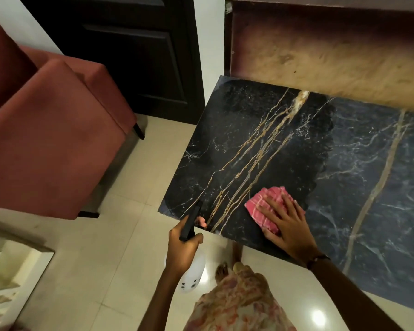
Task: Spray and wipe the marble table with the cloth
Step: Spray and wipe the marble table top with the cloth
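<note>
Left hand [182,249] grips the spray bottle [192,271]; right hand [286,222], fingers spread, presses cloth [269,205] on marble table [261,144]. Wiping's underway; next, probably sweep right.

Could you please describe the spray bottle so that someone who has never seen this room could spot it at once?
Find the black marble table with gold veins, then its near left corner. Just off that corner, over the pale floor, the left hand grips the spray bottle: a white body with a black trigger head, unlike the pink cloth under the right hand.
</note>
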Motion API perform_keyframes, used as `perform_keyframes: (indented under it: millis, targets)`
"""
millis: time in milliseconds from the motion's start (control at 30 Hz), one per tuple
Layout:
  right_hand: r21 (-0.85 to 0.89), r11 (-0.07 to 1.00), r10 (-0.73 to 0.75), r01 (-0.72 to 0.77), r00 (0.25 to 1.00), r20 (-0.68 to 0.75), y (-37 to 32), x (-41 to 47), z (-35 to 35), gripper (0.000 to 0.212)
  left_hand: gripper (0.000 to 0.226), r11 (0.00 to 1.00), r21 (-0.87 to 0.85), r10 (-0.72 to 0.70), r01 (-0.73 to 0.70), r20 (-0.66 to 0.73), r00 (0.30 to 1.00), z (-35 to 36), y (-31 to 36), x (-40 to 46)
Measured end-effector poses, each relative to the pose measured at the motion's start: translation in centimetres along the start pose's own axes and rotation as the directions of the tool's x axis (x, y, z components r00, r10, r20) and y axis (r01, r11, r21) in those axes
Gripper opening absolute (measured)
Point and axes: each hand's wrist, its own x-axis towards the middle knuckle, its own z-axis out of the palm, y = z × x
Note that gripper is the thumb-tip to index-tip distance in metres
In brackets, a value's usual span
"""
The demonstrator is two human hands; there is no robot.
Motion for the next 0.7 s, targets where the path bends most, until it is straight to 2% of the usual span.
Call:
perform_keyframes:
  millis: [67, 133, 233, 333, 433, 533, 700]
  targets:
    - [0.006, 0.995, 0.098, -0.098, 0.995, 0.008, -2.2, 2.8, 0.1, 0.070, 0.033, 1.000, 0.004, 0.013, -0.013, 0.015, 1.000, -0.1, -0.1, -0.3]
    - [0.013, 0.995, 0.096, -0.096, 0.995, 0.018, -5.4, 5.3, 0.8, 0.069, 0.027, 0.999, 0.008, 0.033, -0.033, 0.022, 0.999, -0.2, -0.4, -0.7]
    - [0.014, 0.997, -0.081, 0.081, 0.996, 0.022, -10.1, 7.0, 2.3, 0.065, 0.026, 0.998, 0.044, 0.040, -0.040, 0.005, 0.999, 0.1, -1.0, -1.0]
    - [-0.010, 0.972, -0.233, 0.233, 0.972, 0.039, -12.2, 5.1, 3.3, 0.066, 0.023, 0.997, 0.076, 0.024, -0.024, -0.009, 1.000, 0.5, -1.2, -1.1]
    - [0.060, 0.960, -0.273, 0.273, 0.962, -0.003, -9.1, 0.6, 3.0, 0.060, 0.035, 0.995, 0.097, 0.026, -0.029, 0.027, 0.999, 1.4, -1.2, -1.1]
    - [0.027, 0.969, -0.245, 0.245, 0.969, -0.006, -3.0, -4.0, 2.1, 0.063, 0.038, 0.991, 0.130, 0.033, -0.041, 0.062, 0.997, 2.7, -1.0, -1.4]
    - [0.005, 1.000, 0.012, -0.012, 0.999, 0.031, 5.9, -3.9, -1.1, 0.069, 0.037, 0.989, 0.140, 0.035, -0.042, 0.051, 0.998, 5.9, -0.4, -2.2]
